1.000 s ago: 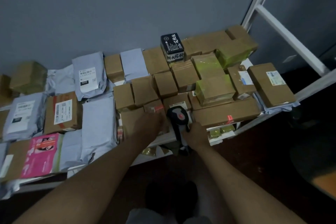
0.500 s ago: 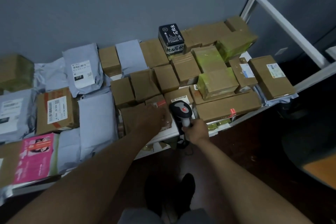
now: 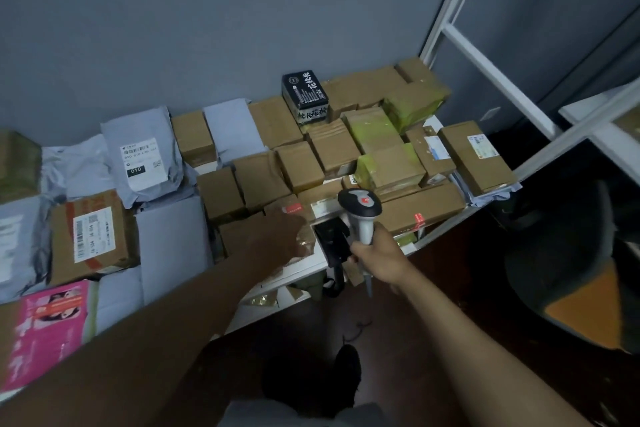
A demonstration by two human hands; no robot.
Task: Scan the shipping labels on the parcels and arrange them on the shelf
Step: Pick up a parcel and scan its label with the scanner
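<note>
Scanner up, boxes everywhere
Right hand (image 3: 375,255) fingers wrapped round the smooth grey scanner (image 3: 360,210); left hand (image 3: 282,236) lies flat, fingers together, on a taped cardboard parcel (image 3: 304,243) on the shelf (image 3: 304,270)

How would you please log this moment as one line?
left hand: resting on box | right hand: gripping scanner | shelf: full of parcels

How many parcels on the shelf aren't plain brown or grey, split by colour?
Green-taped boxes: 3
Black box: 1
Pink parcel: 1
Total: 5
Greenish bit under the long box: too hidden, not counted.
</note>
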